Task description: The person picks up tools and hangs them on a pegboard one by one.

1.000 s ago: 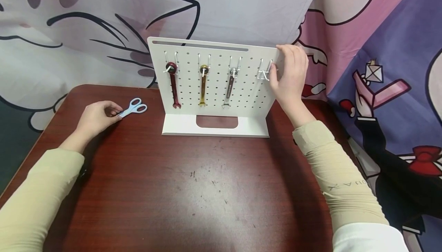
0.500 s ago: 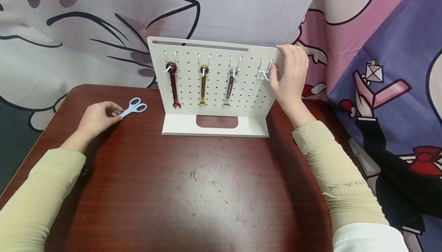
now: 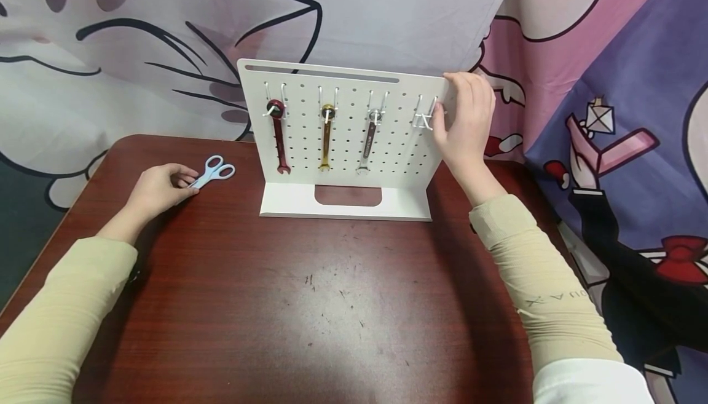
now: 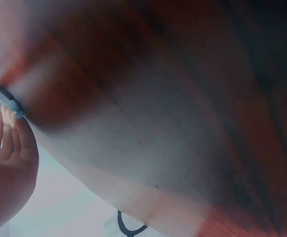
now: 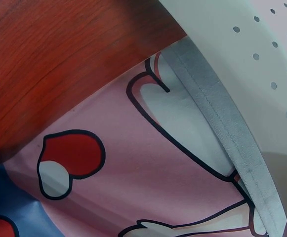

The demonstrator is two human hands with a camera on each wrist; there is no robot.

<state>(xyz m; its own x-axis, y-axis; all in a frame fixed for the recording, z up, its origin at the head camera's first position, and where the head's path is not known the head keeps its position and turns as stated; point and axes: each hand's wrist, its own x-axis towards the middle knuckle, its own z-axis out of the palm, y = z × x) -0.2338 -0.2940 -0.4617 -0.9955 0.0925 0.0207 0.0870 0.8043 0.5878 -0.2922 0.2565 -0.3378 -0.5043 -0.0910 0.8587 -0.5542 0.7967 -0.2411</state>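
Note:
My left hand [image 3: 157,190] pinches light blue scissors [image 3: 207,176] near their blades, at the table's far left; the finger loops point away. Fingers hide most of the blades. In the left wrist view, the hand [image 4: 16,155] shows at the left edge with part of the scissors [image 4: 7,100]. A white pegboard [image 3: 290,200] stands upright at the back, and my right hand [image 3: 466,118] grips its upper right corner. On the board hang a red wrench [image 3: 279,139], a gold wrench [image 3: 326,142] and a silver wrench [image 3: 369,139]. Beside the right thumb is a bare white hook [image 3: 423,120].
The dark red-brown table [image 3: 310,305] extends in front of the pegboard. Behind it hangs a cartoon-print cloth [image 3: 387,16], and a pink and purple printed cloth [image 3: 603,72] borders the right side. The table's left edge lies close to the left forearm.
Almost nothing differs. The left hand and scissors have shifted very slightly; the right hand stays on the pegboard's corner.

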